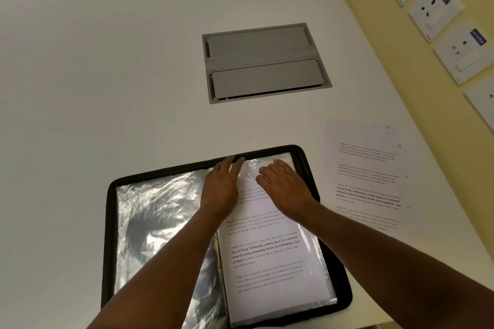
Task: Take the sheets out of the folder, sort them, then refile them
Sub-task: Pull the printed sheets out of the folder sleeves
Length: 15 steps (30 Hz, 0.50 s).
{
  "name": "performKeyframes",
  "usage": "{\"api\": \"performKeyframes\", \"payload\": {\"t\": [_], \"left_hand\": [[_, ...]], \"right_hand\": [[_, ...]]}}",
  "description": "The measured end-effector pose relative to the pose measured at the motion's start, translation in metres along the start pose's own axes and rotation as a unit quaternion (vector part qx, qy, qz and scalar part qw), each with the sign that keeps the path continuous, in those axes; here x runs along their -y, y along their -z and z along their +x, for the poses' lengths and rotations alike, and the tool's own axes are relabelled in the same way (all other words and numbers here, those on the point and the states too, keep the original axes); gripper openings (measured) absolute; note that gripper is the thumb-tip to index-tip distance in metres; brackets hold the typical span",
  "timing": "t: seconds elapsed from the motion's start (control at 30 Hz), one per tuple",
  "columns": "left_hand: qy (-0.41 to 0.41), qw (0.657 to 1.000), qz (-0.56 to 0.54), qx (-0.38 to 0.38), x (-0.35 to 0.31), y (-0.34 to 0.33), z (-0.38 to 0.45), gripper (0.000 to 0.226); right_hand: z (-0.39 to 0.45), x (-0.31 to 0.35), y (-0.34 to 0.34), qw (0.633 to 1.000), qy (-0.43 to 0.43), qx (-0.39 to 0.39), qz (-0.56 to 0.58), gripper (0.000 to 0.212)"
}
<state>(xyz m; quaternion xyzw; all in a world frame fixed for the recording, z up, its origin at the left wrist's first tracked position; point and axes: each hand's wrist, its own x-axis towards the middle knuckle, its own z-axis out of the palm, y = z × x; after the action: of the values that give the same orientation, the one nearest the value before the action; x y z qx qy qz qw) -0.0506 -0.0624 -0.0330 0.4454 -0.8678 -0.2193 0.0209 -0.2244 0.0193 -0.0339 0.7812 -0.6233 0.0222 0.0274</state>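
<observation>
A black folder (pixel 109 222) lies open on the white table. Its left page is an empty, crinkled clear sleeve (pixel 160 222). The right sleeve holds a printed sheet (pixel 267 256). My left hand (pixel 222 184) lies flat near the spine, fingertips reaching the sleeve's top edge. My right hand (pixel 283 184) rests on the upper part of the right sleeve, fingers bent toward its top opening; whether they pinch the plastic or paper is unclear. A loose pile of printed sheets (pixel 369 176) lies on the table to the right of the folder.
A grey recessed cable box (pixel 264 61) with two closed lids sits in the table beyond the folder. Wall sockets (pixel 433 5) line the yellow wall at right. The table edge runs close behind the loose sheets.
</observation>
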Motion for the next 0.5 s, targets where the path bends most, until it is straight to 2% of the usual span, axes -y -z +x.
{"api": "performKeyframes", "payload": {"t": [0.07,0.23,0.3,0.4,0.5], "left_hand": [[-0.016,1.0,-0.007,0.01,0.0,0.0,0.002,0.069],[-0.033,0.997,0.041,-0.054,0.006,-0.003,0.0,0.011],[-0.027,0.996,0.027,-0.075,0.011,-0.003,-0.001,0.006],[-0.027,0.997,-0.012,-0.077,0.017,0.0,-0.003,0.011],[-0.027,0.998,-0.043,-0.047,0.02,0.005,-0.004,0.018]], "right_hand": [[0.0,-0.003,0.001,1.0,0.021,-0.003,-0.008,0.029],[0.008,-0.011,0.008,0.993,0.113,-0.022,-0.01,0.011],[0.011,-0.012,0.015,0.987,0.161,-0.01,-0.01,0.004],[0.018,-0.008,0.03,0.982,0.165,0.087,-0.013,0.038],[0.03,-0.01,0.037,0.989,0.052,0.129,0.042,0.044]]}}
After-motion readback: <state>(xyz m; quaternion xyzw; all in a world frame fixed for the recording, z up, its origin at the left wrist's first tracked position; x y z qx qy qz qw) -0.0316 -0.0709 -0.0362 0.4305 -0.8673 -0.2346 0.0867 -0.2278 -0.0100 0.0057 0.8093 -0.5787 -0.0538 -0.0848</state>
